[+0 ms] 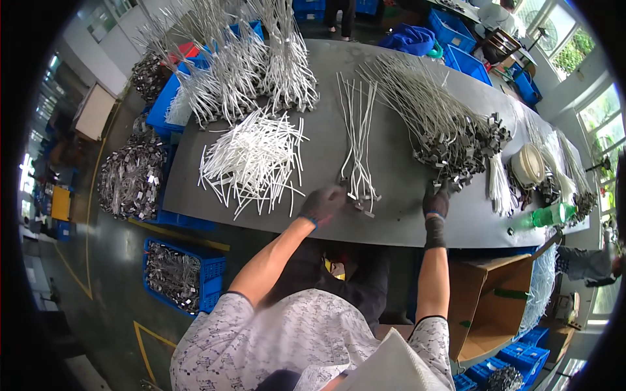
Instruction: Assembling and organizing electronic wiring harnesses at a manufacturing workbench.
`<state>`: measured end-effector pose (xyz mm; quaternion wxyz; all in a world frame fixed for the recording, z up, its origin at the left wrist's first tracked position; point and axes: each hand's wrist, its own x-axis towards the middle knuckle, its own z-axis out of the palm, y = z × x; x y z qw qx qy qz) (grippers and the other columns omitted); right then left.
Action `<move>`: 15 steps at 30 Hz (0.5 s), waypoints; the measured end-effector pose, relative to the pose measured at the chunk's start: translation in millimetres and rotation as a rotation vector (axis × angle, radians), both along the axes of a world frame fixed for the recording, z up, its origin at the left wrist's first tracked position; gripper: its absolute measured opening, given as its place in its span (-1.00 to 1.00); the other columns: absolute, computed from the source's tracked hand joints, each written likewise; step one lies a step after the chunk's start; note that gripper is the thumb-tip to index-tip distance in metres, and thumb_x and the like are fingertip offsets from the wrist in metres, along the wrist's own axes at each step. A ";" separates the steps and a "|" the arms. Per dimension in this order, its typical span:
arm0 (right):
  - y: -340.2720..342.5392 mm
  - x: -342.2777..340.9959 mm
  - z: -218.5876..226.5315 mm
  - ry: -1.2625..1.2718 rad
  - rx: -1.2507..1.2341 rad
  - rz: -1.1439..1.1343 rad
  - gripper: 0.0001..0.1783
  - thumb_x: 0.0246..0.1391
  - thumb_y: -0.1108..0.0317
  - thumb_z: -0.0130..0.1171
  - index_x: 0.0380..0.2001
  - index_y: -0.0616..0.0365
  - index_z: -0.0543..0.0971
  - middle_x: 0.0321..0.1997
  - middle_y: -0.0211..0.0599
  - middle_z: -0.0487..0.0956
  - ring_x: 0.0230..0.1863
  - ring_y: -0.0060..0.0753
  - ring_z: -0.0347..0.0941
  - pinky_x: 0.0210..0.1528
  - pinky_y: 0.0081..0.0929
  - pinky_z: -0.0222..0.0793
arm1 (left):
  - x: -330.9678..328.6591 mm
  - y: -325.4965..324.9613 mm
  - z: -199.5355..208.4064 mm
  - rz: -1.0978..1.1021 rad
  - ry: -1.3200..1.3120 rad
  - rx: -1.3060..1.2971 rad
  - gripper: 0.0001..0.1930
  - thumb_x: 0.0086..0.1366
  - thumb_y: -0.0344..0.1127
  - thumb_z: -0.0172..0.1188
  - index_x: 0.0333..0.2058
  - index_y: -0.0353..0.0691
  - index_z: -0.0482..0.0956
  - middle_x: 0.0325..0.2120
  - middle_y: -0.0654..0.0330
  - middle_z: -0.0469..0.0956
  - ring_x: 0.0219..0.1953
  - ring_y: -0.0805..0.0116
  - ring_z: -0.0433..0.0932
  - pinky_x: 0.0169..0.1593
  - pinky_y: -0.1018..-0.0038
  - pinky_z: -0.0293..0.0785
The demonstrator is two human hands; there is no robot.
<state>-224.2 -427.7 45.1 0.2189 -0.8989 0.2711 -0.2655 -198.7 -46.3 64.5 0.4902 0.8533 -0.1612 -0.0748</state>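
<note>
Nearest me, my left hand point(321, 204), gloved dark, curls loosely over the near ends of a small fan of white wires with metal clips point(357, 140); whether it pinches one I cannot tell. That fan lies mid-worktop, its clip ends just beside my fingers. My right hand point(436, 202), also gloved, rests with fingers closed down at the near edge of the big heap of clipped wires point(450, 130), seemingly gripping a clip, though the hold is hidden.

By my judgement the work is early to middling. Only this little fan is laid out, while the heap at right is large, and so is the loose pile of plain white tubes point(253, 159) to the left.

The grey worktop point(391, 225) has bare room along its near edge between my hands. Farther off, bundled wires point(261, 72) crowd the far left corner. Blue crates point(186, 274) of parts sit on the floor on the left, and an open cardboard box point(492, 306) on the right.
</note>
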 end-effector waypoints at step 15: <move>0.6 -131.5 -66.9 0.060 1.082 0.126 -0.80 0.25 0.24 0.09 -0.21 0.08 0.59 -0.41 -0.35 0.55 -0.53 -0.54 0.43 -0.54 -0.53 0.35 | -9.1 94.8 -64.3 0.293 0.230 0.674 -0.68 0.23 -0.13 0.08 -0.21 -0.24 0.63 -0.23 -0.19 0.63 -0.17 -0.23 0.63 -0.14 -0.04 0.56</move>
